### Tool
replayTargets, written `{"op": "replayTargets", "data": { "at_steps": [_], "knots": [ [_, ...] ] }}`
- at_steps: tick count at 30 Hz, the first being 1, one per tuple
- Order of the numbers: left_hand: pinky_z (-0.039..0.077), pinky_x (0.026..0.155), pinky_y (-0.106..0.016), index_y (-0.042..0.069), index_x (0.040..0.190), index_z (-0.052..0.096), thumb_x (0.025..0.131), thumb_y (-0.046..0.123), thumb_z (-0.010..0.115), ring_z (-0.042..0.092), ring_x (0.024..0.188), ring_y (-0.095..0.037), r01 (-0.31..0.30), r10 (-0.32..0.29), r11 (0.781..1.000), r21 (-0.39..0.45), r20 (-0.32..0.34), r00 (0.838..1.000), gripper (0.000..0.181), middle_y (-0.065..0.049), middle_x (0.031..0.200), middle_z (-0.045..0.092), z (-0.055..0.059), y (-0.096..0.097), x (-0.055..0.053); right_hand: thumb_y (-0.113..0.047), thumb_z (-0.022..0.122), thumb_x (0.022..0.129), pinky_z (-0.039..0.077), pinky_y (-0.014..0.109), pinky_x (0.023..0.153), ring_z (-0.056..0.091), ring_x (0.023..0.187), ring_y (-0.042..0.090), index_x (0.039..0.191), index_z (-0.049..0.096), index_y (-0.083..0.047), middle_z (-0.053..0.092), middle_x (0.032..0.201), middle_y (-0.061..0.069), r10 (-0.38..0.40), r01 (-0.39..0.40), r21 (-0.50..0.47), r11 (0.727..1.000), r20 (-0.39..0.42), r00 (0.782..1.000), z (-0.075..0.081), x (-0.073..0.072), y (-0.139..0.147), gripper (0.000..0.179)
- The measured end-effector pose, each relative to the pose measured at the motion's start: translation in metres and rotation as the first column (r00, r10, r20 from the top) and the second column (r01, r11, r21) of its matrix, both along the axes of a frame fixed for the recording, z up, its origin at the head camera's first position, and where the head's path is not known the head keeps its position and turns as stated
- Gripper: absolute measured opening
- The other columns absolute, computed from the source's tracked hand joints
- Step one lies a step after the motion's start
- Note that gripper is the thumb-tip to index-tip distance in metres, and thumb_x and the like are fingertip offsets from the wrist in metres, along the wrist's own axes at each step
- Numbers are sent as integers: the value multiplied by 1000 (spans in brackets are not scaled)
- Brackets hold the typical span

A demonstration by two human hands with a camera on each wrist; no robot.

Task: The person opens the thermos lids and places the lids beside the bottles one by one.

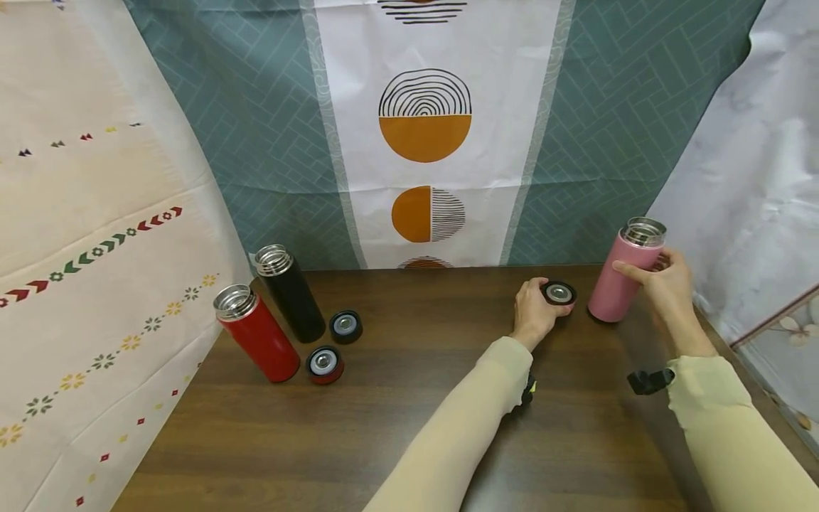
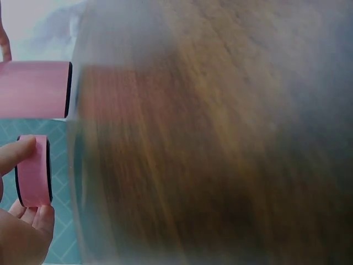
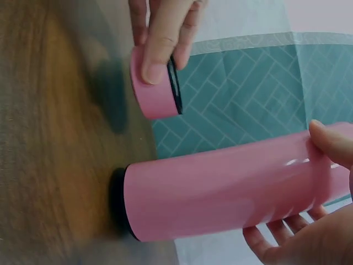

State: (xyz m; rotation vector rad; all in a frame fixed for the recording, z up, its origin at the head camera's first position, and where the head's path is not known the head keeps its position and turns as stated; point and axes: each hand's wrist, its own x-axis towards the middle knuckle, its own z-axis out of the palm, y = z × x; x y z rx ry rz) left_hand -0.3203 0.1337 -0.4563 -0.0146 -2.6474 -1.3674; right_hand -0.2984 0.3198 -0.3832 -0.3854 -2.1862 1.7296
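Note:
A pink lid with a black rim is pinched between the thumb and fingers of my left hand, its inner side facing up. In the left wrist view the lid is held slightly off the tabletop. To its right, my right hand grips the upper part of a pink thermos bottle. The bottle is upright with its bare steel mouth uncovered. Its black base is at or just over the tabletop; I cannot tell whether it touches. Lid and bottle are apart.
On the left of the wooden table stand a red thermos and a black thermos, both uncovered. Beside them lie a black lid and a red lid, inner sides up. Patterned cloths hang around the table.

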Motion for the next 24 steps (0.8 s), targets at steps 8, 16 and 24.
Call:
{"op": "replayTargets", "data": {
  "at_steps": [8, 16, 24],
  "knots": [
    [50, 96, -20, 18, 126, 69, 69, 26, 101, 64, 116, -13, -12, 12, 1000, -7, 0, 1000, 66, 5, 117, 68, -4, 6, -3, -15, 89, 81, 44, 14, 81, 51, 94, -1, 120, 55, -26, 53, 103, -16, -170, 165, -61, 984, -81, 982, -16, 0, -12, 53],
    [50, 96, -21, 16, 125, 69, 68, 23, 101, 64, 114, -14, -2, 2, 1000, -11, -9, 1000, 65, 2, 115, 68, -6, 9, -4, -27, 86, 87, 42, 22, 93, 55, 113, 12, 151, 50, -9, 61, 126, 1, -266, 283, 148, 948, -122, 956, -35, 7, -28, 76],
    [50, 95, -21, 14, 123, 68, 67, 22, 101, 65, 112, -15, 6, -6, 999, -39, 0, 1000, 65, 1, 112, 68, -10, 14, -3, -18, 86, 87, 40, 24, 103, 52, 126, 21, 152, 45, -8, 55, 140, 10, -330, 349, 137, 927, -143, 933, -40, 6, -38, 78]
  ]
}}
